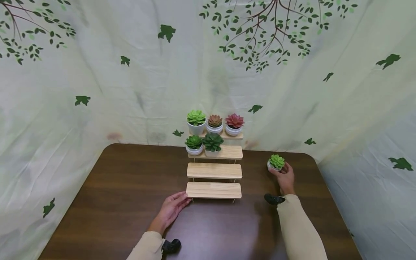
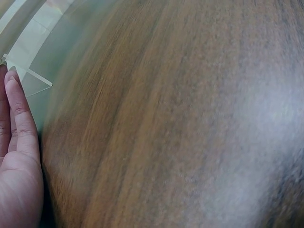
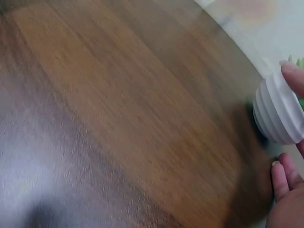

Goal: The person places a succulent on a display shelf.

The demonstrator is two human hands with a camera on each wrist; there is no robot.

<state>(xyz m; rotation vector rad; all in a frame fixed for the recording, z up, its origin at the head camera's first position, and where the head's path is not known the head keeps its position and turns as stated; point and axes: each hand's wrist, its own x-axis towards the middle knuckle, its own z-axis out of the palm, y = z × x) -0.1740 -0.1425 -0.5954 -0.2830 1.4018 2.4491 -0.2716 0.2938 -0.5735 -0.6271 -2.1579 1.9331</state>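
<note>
At the right, my right hand (image 1: 285, 178) grips a small potted succulent (image 1: 276, 161) with light green leaves. The right wrist view shows its ribbed white pot (image 3: 278, 111) close to the tabletop, with the thumb at the rim; whether the pot touches the table I cannot tell. My left hand (image 1: 173, 208) has its fingers fairly straight at the front left corner of a tiered wooden stand (image 1: 213, 190). In the left wrist view those fingers (image 2: 21, 109) lie beside a clear support of the stand.
Three potted succulents, green, brownish and red (image 1: 234, 121), stand on the stand's top tier. Two green ones, including a dark green succulent (image 1: 212, 142), occupy the tier below, at its left and middle. The brown table (image 1: 136, 180) meets a leaf-patterned curtain (image 1: 146, 108) behind.
</note>
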